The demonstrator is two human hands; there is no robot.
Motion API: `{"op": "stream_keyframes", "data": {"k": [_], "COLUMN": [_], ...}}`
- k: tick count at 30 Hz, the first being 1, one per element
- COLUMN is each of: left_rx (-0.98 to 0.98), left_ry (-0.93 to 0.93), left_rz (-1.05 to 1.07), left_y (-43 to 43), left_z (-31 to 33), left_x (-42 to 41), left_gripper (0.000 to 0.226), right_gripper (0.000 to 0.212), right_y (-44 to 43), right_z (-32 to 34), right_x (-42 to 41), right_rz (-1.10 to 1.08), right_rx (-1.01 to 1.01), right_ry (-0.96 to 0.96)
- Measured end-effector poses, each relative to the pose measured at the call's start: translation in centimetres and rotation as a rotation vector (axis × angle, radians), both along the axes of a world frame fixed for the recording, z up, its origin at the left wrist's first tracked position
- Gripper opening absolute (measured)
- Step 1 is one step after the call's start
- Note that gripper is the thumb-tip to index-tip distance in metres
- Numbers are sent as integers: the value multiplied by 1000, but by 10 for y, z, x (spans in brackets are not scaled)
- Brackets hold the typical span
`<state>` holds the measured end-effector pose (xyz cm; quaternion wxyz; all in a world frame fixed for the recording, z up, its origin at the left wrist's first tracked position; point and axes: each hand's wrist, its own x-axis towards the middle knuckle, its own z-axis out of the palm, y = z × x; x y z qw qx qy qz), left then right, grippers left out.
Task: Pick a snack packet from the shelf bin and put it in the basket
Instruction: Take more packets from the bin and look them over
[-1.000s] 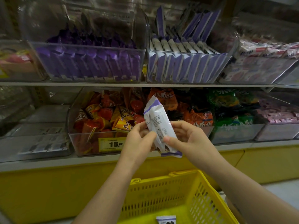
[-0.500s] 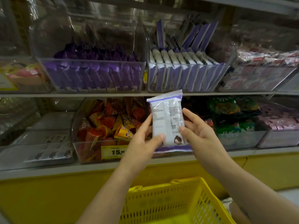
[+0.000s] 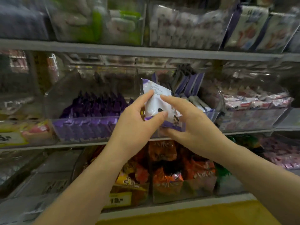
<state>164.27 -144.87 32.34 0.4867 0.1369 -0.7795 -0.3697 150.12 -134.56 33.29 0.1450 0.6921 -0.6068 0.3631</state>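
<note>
Both forearms raised to middle shelf (image 3: 48, 145). Left hand (image 3: 134, 120) grip: thumb-forefinger pinch on white-purple snack packet (image 3: 155, 101). Right hand (image 3: 193, 125) grip: forefinger over packet, thumb under.

Both forearms bare up to frame edge. Bare left hand (image 3: 134, 125), bare right hand (image 3: 196, 127); visible nails short, plain.

The snack packet (image 3: 156, 101) has gone up. A second ago both hands held it low, in front of the bin of orange packets (image 3: 168, 179); now the left hand (image 3: 134, 125) and right hand (image 3: 193, 127) hold it tilted at the front of the bin of white-and-purple packets (image 3: 211, 113), one shelf higher. The view has tipped upward too: the yellow basket has left it and a further shelf (image 3: 146, 51) of goods shows on top.
</note>
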Motion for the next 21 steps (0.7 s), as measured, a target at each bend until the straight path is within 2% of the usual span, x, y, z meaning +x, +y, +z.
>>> {"op": "stream_keyframes", "data": {"k": [6, 12, 16, 18, 21], "left_rx": [-155, -374, -345, -326, -176], "left_ry": [-135, -285, -276, -237, -133], "left_rz": [16, 133, 157, 147, 73], "left_y": [-32, -87, -126, -141, -154], "left_z": [44, 65, 74, 71, 56], "left_x": [-26, -44, -53, -60, -71], "left_gripper": [79, 63, 62, 59, 45], "right_gripper": [71, 57, 37, 40, 43], "right_y": [-49, -102, -138, -159, -188], "right_z": [32, 44, 58, 63, 70], "right_x": [-28, -53, -56, -55, -52], "right_rz": [26, 32, -32, -96, -171], "right_rx": [56, -26, -52, -50, -41], "right_ry": [-75, -182, -146, -118, -141]}}
